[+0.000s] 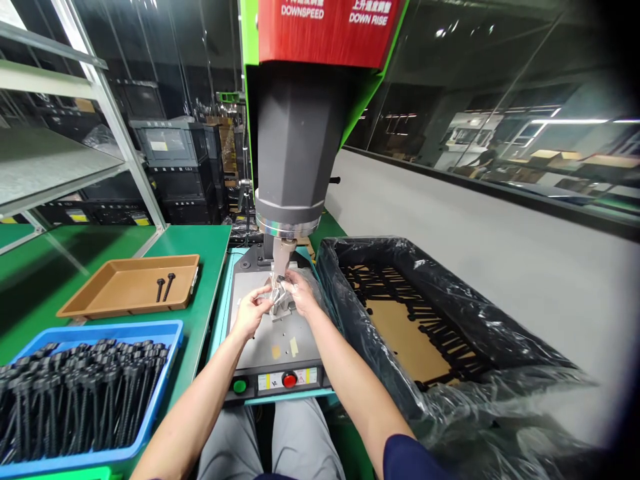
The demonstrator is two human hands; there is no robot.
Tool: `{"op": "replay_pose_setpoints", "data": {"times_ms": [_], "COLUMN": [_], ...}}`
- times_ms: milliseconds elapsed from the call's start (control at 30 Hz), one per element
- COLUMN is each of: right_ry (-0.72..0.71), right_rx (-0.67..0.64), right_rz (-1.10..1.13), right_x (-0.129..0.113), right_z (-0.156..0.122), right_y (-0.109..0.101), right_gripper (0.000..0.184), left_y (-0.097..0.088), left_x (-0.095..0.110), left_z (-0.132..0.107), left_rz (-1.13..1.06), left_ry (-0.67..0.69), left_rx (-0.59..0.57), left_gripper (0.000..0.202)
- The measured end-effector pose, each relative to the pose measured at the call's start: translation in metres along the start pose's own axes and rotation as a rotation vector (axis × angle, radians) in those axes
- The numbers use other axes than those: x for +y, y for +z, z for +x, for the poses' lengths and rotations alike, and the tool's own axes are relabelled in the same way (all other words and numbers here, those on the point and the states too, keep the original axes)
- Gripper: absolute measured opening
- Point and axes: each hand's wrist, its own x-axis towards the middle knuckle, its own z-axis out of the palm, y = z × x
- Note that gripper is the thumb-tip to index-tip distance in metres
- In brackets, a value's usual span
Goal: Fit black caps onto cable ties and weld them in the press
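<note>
My left hand (pixel 253 313) is closed in a pinch at the left side of a small metal fixture (pixel 281 311) on the machine's base plate. Opposite it, my right hand (pixel 301 295) has its fingertips pressed together by a small dark part (pixel 281 279). That part sits just under the metal horn (pixel 283 257) of the press machine (pixel 300 133). What exactly my fingers grip is too small to make out, and the fingertips partly cover the fixture.
On the left, a blue tray (pixel 181 330) holds many black tie-like parts, and a brown tray (pixel 113 283) holds two. A plastic-lined black bin (pixel 333 267) with rows of black parts stands right. Green (pixel 240 386) and red (pixel 289 379) buttons face me.
</note>
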Motion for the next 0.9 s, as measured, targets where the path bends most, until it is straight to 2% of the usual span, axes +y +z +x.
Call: {"op": "replay_pose_setpoints", "data": {"times_ms": [233,433,700,900], "right_ry": [0.111,0.134,0.117,-0.010], "right_rx": [0.073,0.099,0.087,0.042], "right_rz": [-0.014,-0.099,-0.276,-0.442], "right_x": [-0.005,-0.005,0.041,0.050], "right_z": [0.012,0.028,-0.010,-0.047], "right_y": [-0.029,-0.049,-0.060,-0.065], "right_gripper": [0.035,0.035,0.032,0.029], "left_y": [0.003,0.005,0.002,-0.002], "left_x": [0.001,-0.004,-0.012,-0.015], "left_z": [0.003,0.006,0.006,0.007], "left_rz": [0.030,0.055,0.049,0.085], "left_ry": [0.000,0.019,0.043,0.056], "left_rx": [0.038,0.000,-0.008,0.024], "left_gripper": [0.061,0.063,0.059,0.059]}}
